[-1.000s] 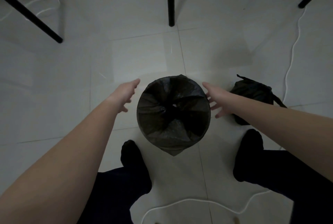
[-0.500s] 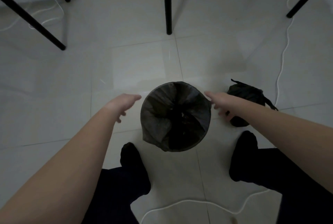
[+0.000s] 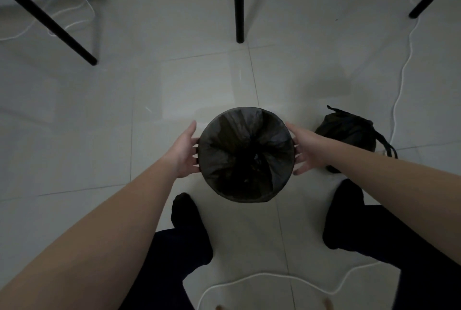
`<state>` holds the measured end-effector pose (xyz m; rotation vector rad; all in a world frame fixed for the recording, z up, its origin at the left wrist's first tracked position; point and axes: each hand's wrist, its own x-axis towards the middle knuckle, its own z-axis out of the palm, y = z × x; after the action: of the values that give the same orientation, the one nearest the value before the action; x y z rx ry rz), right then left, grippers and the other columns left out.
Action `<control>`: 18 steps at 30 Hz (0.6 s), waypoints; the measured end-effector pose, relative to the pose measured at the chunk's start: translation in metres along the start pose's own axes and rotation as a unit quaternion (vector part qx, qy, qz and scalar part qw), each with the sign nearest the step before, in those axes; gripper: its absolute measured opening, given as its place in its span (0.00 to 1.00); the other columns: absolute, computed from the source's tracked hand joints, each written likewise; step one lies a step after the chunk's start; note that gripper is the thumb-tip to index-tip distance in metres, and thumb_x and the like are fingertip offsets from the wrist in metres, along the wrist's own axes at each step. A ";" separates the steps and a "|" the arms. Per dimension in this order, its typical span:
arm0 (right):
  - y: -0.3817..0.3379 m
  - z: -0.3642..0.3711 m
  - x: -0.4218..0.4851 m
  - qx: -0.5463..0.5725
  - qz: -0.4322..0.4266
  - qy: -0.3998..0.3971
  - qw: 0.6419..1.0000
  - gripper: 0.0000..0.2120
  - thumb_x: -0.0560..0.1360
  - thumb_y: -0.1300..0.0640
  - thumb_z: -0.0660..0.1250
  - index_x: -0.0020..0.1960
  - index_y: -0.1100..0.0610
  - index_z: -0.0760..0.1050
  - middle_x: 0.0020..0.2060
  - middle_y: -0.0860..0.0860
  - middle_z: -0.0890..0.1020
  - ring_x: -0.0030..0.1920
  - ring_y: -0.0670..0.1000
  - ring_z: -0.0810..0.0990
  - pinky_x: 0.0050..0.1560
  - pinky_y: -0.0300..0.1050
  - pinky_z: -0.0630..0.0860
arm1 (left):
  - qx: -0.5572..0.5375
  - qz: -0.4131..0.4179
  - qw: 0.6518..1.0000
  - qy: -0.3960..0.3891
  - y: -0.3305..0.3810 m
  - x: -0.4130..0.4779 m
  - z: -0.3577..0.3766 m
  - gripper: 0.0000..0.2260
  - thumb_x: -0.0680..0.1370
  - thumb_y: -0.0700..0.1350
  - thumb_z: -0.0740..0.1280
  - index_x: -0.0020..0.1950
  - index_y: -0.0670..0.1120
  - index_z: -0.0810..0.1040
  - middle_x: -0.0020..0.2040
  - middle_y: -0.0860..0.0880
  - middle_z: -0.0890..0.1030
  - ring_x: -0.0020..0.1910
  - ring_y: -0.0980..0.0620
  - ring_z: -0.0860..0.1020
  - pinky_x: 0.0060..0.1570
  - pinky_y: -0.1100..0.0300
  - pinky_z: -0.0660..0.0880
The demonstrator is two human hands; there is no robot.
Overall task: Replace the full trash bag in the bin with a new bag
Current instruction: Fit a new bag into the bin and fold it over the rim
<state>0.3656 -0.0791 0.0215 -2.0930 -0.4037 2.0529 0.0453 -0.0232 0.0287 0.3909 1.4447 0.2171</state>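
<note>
A: What's changed?
B: Both hands, left (image 3: 184,152) and right (image 3: 305,151), have closed in, open-fingered, on the round black-lined bin (image 3: 245,155) on the floor.
A: Meaning?
B: New liner seated; the tied full black bag (image 3: 349,132) sits alongside.

Black-lined round bin (image 3: 252,196), tied full bag (image 3: 349,132) beside

Both hands (image 3: 185,152) now against bin (image 3: 245,195) (fingers spread)

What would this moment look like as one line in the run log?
left hand open at bin side | right hand open at opposite side | new bag lines bin | tied full bag on floor
</note>
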 end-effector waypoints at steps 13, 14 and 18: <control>-0.004 0.002 0.021 0.097 -0.018 -0.001 0.995 0.30 0.76 0.29 0.56 0.61 0.52 0.79 0.57 0.54 0.81 0.59 0.59 0.79 0.52 0.59 0.79 | 0.000 -0.006 0.998 -0.055 0.006 0.020 -0.009 0.40 0.76 0.77 0.57 0.72 0.46 0.76 0.69 0.42 0.81 0.67 0.37 0.80 0.63 0.37 0.78; -0.002 0.000 0.022 0.100 0.003 -0.014 0.995 0.33 0.76 0.29 0.55 0.63 0.55 0.77 0.59 0.56 0.80 0.60 0.61 0.79 0.54 0.62 0.79 | -0.035 0.001 0.998 -0.058 0.007 0.024 -0.012 0.41 0.76 0.76 0.58 0.76 0.46 0.73 0.71 0.42 0.79 0.69 0.37 0.78 0.66 0.36 0.76; -0.010 0.002 0.013 -0.103 -0.048 0.109 0.987 0.28 0.80 0.35 0.53 0.61 0.59 0.73 0.60 0.59 0.78 0.62 0.65 0.77 0.53 0.57 0.74 | 0.098 0.111 0.984 0.095 0.023 0.024 -0.006 0.30 0.81 0.66 0.62 0.74 0.46 0.74 0.70 0.45 0.77 0.71 0.39 0.75 0.70 0.45 0.71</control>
<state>0.3630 -0.0654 0.0128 -2.3353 -0.6928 1.7700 0.0448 0.0080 0.0151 0.7097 1.6162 0.2996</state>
